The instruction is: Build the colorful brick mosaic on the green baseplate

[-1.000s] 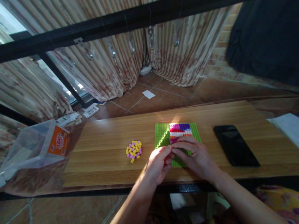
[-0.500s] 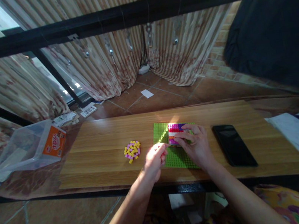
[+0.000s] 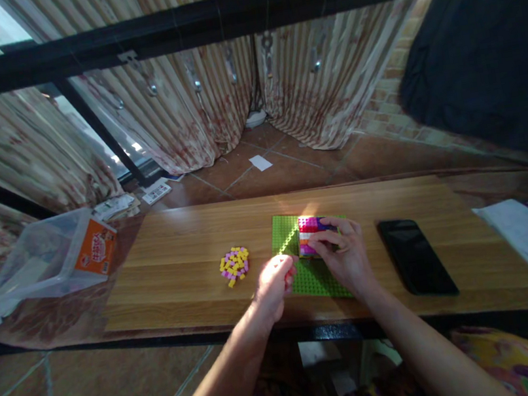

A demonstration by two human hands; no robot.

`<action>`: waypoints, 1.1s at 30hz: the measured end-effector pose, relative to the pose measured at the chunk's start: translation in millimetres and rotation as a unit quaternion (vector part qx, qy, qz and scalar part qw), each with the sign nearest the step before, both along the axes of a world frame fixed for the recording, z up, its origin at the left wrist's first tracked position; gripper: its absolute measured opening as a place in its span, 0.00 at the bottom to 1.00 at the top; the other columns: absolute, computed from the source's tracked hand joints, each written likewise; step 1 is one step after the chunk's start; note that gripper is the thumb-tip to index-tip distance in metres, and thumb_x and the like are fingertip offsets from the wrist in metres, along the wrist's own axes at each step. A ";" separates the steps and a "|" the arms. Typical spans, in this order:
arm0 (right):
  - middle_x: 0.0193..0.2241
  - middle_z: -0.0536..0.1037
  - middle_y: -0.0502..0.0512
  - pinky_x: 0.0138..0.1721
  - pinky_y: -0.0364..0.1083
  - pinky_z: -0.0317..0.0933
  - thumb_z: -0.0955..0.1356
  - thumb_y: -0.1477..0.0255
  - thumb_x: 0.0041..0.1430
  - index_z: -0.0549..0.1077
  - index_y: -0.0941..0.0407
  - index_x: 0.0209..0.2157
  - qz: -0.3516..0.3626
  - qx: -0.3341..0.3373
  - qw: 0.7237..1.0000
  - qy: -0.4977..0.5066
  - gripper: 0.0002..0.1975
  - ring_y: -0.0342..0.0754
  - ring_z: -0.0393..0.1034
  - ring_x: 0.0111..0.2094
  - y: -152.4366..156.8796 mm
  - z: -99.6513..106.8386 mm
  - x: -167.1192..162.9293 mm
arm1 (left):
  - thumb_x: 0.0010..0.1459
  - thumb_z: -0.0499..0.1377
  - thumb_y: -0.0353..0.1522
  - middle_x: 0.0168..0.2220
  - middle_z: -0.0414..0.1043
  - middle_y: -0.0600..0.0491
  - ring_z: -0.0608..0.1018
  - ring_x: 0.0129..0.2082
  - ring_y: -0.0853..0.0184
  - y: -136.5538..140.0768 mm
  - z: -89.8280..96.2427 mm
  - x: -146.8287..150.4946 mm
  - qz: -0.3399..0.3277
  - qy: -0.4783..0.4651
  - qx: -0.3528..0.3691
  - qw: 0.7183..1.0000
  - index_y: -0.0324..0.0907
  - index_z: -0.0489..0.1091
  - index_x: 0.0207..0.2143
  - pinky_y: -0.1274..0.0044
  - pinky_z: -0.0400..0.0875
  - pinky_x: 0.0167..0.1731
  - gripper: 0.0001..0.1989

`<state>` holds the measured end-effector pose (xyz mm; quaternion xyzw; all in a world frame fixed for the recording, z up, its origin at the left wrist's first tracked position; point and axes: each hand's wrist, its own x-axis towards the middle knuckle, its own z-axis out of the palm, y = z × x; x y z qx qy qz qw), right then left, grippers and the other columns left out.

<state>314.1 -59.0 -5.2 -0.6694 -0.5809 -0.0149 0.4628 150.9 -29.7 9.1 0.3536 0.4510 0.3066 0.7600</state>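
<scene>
Right now, both hands are busy near the middle of the frame, a bit below its center. A green studded board (image 3: 323,278) lies flat on the wooden desk (image 3: 168,258). On its upper part sits a block of colored bricks (image 3: 306,226), with pink, red, white, orange and purple rows showing.

The right hand (image 3: 347,255) comes in from the lower right. Its grip is at the right side of the block, with bent fingers hiding some of the bricks. I cannot tell if this grip pinches a piece or just rests there.

The left hand (image 3: 275,282) is over the lower left edge of the board. Its grip is closed, with the fingers curled in, and the block is just up and to the right of it. I cannot see if a tiny brick is tucked inside.

A little pile of yellow and pink bricks (image 3: 235,265) lies left of the left hand, apart from it. A black phone (image 3: 416,258) lies on the desk in the right part of the frame.
</scene>
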 end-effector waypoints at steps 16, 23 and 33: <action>0.39 0.76 0.54 0.47 0.55 0.62 0.66 0.72 0.59 0.77 0.50 0.37 0.084 0.051 0.995 0.010 0.07 0.51 0.69 0.44 -28.2 23.0 -12.6 | 0.60 0.49 0.30 0.30 0.72 0.45 0.76 0.30 0.69 -9.3 17.4 -4.9 0.118 -0.236 -0.239 0.934 0.33 0.70 0.34 0.79 0.74 0.28 0.11; 0.44 0.73 0.57 0.45 0.51 0.67 0.64 0.73 0.61 0.73 0.50 0.44 0.239 -0.039 0.970 0.007 0.12 0.50 0.68 0.46 -46.2 23.5 -31.9 | 0.60 0.48 0.30 0.32 0.74 0.44 0.76 0.31 0.70 -12.1 10.2 -2.0 0.076 -0.275 -0.196 0.938 0.32 0.72 0.35 0.79 0.73 0.30 0.14; 0.43 0.72 0.56 0.45 0.52 0.66 0.65 0.74 0.59 0.74 0.51 0.41 0.213 -0.058 0.975 0.010 0.10 0.50 0.67 0.46 -42.3 15.8 -35.2 | 0.59 0.50 0.30 0.38 0.74 0.45 0.76 0.34 0.71 -13.2 5.1 1.6 0.034 -0.274 -0.189 0.942 0.33 0.73 0.38 0.81 0.72 0.35 0.14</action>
